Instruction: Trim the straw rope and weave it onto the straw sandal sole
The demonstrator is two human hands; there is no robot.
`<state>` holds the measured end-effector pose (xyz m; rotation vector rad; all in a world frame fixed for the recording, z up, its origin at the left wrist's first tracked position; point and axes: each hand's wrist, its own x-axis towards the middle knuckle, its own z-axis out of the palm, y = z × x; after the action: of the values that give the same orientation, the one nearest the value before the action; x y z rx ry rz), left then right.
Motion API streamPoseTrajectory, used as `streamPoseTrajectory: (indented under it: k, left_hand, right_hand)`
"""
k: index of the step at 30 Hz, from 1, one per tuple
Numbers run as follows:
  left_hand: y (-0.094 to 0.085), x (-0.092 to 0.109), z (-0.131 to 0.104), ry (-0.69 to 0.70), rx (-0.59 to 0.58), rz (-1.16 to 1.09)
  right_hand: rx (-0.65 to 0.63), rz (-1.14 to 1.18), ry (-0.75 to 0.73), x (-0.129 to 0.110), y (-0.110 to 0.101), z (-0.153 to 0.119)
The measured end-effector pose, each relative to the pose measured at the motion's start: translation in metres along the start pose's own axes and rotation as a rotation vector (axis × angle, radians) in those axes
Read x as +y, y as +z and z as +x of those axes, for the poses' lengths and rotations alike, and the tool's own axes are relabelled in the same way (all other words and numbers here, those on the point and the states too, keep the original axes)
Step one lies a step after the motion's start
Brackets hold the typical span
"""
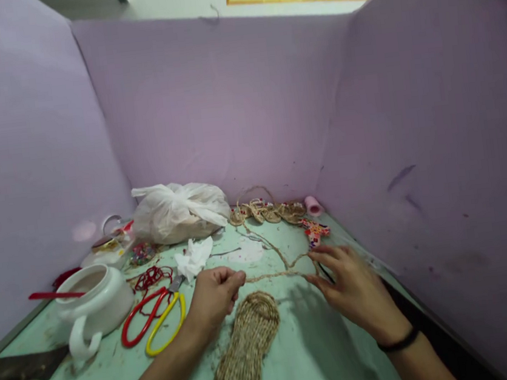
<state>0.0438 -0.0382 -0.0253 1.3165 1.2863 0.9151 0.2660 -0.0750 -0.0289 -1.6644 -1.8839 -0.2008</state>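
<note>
My left hand (219, 294) is closed in a pinch on one end of a thin straw cord (270, 276), just above the top of a woven straw sole (248, 346). The cord runs across to my right hand (351, 288), whose thumb and fingers are curved around a looped part of it. Another length of the cord leads back toward several small woven straw pieces (271, 213) by the rear wall. A dark band circles my right wrist.
Scissors (136, 325) with red and yellow handles lie left of my left hand, near red cord (153, 277), crumpled tissue (193, 258) and a white pot (95, 302). Behind are a white plastic bag (178, 214) and pink spool (313, 206). Purple walls (225, 102) enclose the table.
</note>
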Motion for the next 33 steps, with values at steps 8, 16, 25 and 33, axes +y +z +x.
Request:
streamPoseTrajectory:
  k: [8,16,25,33]
  left_hand:
    - [0.000,0.013,-0.009,0.121,-0.056,0.028]
    - [-0.015,-0.039,0.006,0.030,-0.121,0.348]
    - [-0.005,-0.047,0.001,-0.124,-0.192,0.221]
    - [-0.009,-0.038,-0.007,-0.275,-0.186,0.043]
  right_hand:
    - [-0.182,0.413,-0.164,-0.078,0.022,0.005]
    - [-0.167,0.351,-0.030,-0.071,0.031,0.001]
    - [-0.049,0.254,-0.029,-0.084,0.048,-0.015]
    - [-0.002,0.114,-0.240,-0.088,0.050,-0.023]
